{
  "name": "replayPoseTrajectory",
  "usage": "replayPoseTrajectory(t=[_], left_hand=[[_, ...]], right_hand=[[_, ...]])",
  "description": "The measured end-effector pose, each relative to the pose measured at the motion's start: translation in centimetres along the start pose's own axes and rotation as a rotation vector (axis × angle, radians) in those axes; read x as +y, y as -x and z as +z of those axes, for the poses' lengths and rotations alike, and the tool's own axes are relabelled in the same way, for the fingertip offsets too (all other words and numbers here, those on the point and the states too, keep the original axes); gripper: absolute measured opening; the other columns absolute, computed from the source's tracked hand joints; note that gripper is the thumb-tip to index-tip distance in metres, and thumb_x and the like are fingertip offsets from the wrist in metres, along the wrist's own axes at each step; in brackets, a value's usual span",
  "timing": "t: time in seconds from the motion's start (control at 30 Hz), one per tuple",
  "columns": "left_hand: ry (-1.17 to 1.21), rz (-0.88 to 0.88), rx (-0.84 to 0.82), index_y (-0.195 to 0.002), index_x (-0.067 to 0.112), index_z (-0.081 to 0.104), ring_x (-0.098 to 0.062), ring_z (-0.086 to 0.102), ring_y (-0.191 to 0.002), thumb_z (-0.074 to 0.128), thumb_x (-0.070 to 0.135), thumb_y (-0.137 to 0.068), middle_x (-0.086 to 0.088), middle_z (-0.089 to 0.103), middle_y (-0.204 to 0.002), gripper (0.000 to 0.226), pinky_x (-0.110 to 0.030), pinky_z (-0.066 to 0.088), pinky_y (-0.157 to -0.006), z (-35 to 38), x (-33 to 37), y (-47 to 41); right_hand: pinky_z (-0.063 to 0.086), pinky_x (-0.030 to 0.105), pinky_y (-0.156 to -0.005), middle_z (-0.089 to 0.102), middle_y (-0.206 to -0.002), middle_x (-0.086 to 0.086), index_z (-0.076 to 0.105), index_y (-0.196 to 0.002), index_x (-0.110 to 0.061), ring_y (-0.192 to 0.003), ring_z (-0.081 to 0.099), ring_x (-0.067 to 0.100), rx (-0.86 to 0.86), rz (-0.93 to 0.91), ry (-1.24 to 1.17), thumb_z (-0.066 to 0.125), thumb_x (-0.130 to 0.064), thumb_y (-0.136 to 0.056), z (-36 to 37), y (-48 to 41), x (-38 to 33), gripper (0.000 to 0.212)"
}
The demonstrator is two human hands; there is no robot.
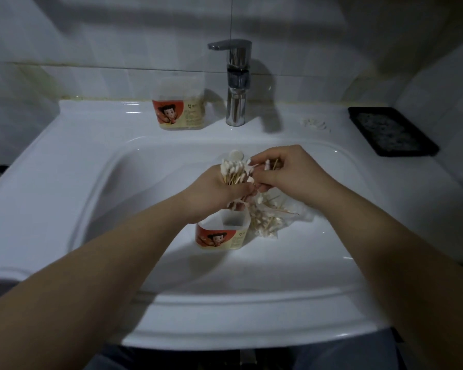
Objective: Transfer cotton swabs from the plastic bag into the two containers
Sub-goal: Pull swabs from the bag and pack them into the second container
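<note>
Left hand (219, 192), fingers curled, grips one swab bundle (232, 172); right hand (288, 173) pinches several swabs (267, 165). Two containers: near container (221, 237), far container (178, 109). One bag (269, 221).

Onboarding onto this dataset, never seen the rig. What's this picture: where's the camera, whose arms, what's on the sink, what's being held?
No machine here: these are a person's two bare arms. One wide-angle camera worn on the head films them, looking forward and down, so the edges bend. The scene is a white sink with a chrome faucet behind. The left hand grips an upright bundle of cotton swabs. The fingers of the right hand pinch a few loose swabs beside it. Below the hands, in the basin, stands an open container with a cartoon label. A plastic bag of swabs lies at its right. A second container stands on the ledge left of the faucet, and a black tray sits at the far right.
</note>
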State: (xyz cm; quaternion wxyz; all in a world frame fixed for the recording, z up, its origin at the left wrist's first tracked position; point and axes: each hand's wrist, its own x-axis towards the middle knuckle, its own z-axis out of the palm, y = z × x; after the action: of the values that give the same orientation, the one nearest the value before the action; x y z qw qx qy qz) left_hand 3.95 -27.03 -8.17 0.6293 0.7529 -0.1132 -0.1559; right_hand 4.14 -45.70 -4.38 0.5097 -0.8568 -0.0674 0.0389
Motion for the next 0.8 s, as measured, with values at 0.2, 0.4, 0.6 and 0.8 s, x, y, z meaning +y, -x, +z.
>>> replayPoseTrajectory(t=[0.2,0.4,0.6,0.8], left_hand=[[-0.043,0.002,0.110,-0.097,0.003,0.062,-0.016,0.060,-0.068,0.058,0.012,-0.102,-0.008,0.062,-0.078,0.011,-0.025,0.054,-0.064,-0.5,0.5,-0.1],[0.272,-0.110,0.036,-0.120,0.003,0.065,-0.030,0.074,-0.100,0.056,0.019,-0.105,-0.017,0.074,-0.110,0.024,-0.041,0.062,-0.085,-0.4,0.3,-0.1],[0.381,-0.104,-0.060,-0.110,0.011,0.068,-0.016,0.070,-0.077,0.054,0.006,-0.103,-0.006,0.073,-0.087,0.016,-0.028,0.059,-0.069,0.3,0.6,0.4],[0.327,-0.127,-0.128,-0.094,0.009,0.066,-0.017,0.061,-0.067,0.064,0.004,-0.097,-0.007,0.063,-0.075,0.006,-0.025,0.053,-0.060,0.2,0.6,0.5]], right_hand=[[0.061,0.030,-0.078,0.071,-0.103,0.028,0.068,-0.114,0.005,-0.084,0.075,0.033,0.048,0.120,-0.465,0.058,0.014,-0.093,-0.6,-0.5,0.4,0.025],[0.061,0.028,-0.062,0.074,-0.106,0.023,0.068,-0.112,0.002,-0.092,0.076,0.027,-0.036,0.152,-0.546,0.061,0.004,-0.096,-0.1,-0.2,0.1,0.018],[0.053,0.031,-0.063,0.073,-0.110,0.021,0.072,-0.112,-0.004,-0.091,0.072,0.023,-0.116,0.137,-0.348,0.059,-0.009,-0.101,0.2,-0.3,0.4,0.017],[0.059,0.018,-0.069,0.073,-0.118,0.005,0.066,-0.129,-0.015,-0.095,0.071,0.005,-0.144,-0.014,0.033,0.044,-0.030,-0.109,1.1,0.1,0.0,0.034]])
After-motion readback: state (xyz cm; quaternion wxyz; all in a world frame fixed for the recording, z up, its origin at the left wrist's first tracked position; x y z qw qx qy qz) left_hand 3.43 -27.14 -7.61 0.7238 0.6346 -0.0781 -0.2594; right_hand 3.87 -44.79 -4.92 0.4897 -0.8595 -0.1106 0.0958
